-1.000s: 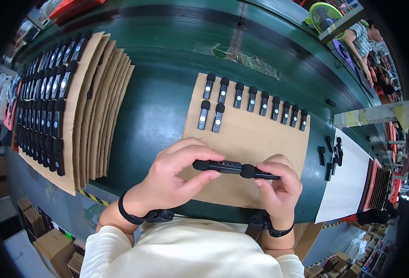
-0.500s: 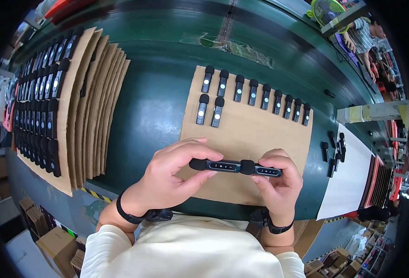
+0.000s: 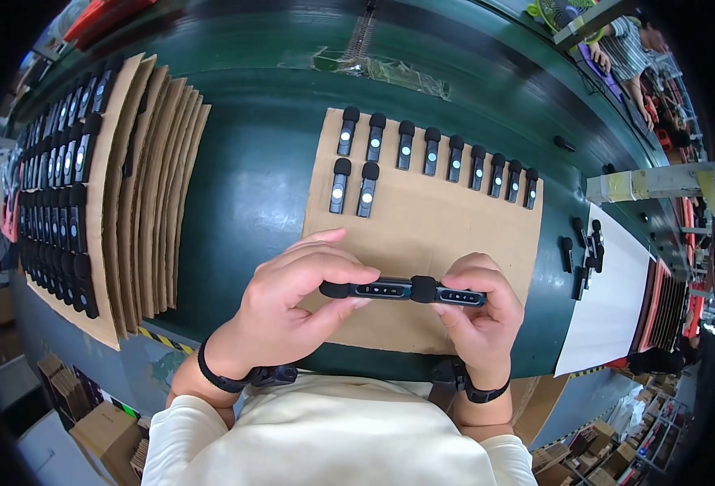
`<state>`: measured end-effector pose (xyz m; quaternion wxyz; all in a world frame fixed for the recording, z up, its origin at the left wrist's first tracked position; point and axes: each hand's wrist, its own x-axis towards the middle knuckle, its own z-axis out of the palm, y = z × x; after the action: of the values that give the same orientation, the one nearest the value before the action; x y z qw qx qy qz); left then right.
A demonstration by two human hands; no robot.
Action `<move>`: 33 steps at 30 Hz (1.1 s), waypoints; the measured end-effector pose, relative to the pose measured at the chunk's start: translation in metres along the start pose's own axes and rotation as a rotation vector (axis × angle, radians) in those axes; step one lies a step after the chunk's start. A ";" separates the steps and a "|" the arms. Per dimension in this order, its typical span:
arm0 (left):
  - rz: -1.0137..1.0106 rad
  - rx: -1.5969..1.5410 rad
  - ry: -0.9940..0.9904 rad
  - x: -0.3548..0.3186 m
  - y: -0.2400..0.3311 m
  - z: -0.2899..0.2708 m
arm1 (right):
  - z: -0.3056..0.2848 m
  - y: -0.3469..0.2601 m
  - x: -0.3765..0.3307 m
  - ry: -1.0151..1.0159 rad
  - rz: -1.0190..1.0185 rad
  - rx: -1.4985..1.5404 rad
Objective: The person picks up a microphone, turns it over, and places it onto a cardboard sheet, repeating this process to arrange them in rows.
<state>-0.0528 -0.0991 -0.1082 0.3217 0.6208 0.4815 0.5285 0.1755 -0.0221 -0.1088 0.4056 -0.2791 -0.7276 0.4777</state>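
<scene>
Two small black wireless microphones with foam tips are held end to end above a cardboard sheet [image 3: 390, 243]. My left hand [image 3: 280, 304] pinches the left microphone [image 3: 383, 289] by its foam-tipped end, thumb below and index finger on top. Between finger and thumb, my right hand [image 3: 491, 312] grips the right microphone [image 3: 461, 298]; its foam tip meets the left one's tail end. Small button panels on both face up. Several like microphones [image 3: 406, 146] lie on the sheet, most in a far row and two [image 3: 339, 188] in a second row at the left, each showing a lit round spot.
At the left, stacked cardboard sheets [image 3: 167, 202] carry many microphones [image 3: 70, 154] on top. Several loose ones [image 3: 579, 283] lie to the right by a white sheet [image 3: 604, 300]. A metal post [image 3: 653, 182] juts in beyond. Another person [image 3: 625, 57] sits far right near a green fan [image 3: 568, 16].
The view has shifted slightly, so the cardboard and the stack sit a little further left. Both hands keep the same hold on the two microphones.
</scene>
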 end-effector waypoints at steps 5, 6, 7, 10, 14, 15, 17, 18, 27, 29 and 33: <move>0.011 0.020 0.005 0.002 0.002 0.000 | 0.001 0.002 -0.001 0.006 -0.007 0.025; 0.023 0.030 0.013 0.002 0.004 0.000 | 0.000 0.001 -0.001 0.005 -0.007 0.026; 0.034 0.040 0.021 0.003 0.005 0.001 | -0.002 0.000 -0.001 -0.007 -0.010 0.024; 0.008 0.118 0.006 0.007 0.010 0.003 | -0.003 -0.003 -0.001 -0.033 -0.015 0.019; 0.006 0.204 -0.015 0.008 0.007 0.003 | 0.002 -0.007 -0.004 0.136 0.067 0.195; 0.012 0.228 -0.022 0.008 0.006 0.003 | 0.001 -0.008 -0.004 0.145 0.064 0.166; 0.011 0.207 -0.020 0.009 0.005 0.003 | -0.003 -0.010 -0.004 0.165 0.057 0.106; 0.009 0.186 -0.019 0.010 0.005 0.004 | -0.005 -0.010 -0.004 0.165 0.056 0.105; -0.049 0.049 -0.035 0.009 -0.004 0.019 | 0.007 -0.018 0.008 -0.157 -0.101 -0.370; -0.041 0.054 -0.028 0.009 -0.005 0.021 | 0.013 -0.016 0.010 -0.130 -0.081 -0.298; -0.020 0.072 -0.024 0.010 -0.005 0.021 | 0.015 -0.010 0.006 -0.065 -0.075 -0.193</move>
<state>-0.0335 -0.0855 -0.1141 0.3102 0.6333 0.5025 0.5002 0.1590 -0.0280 -0.1003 0.3707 -0.2738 -0.7930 0.3985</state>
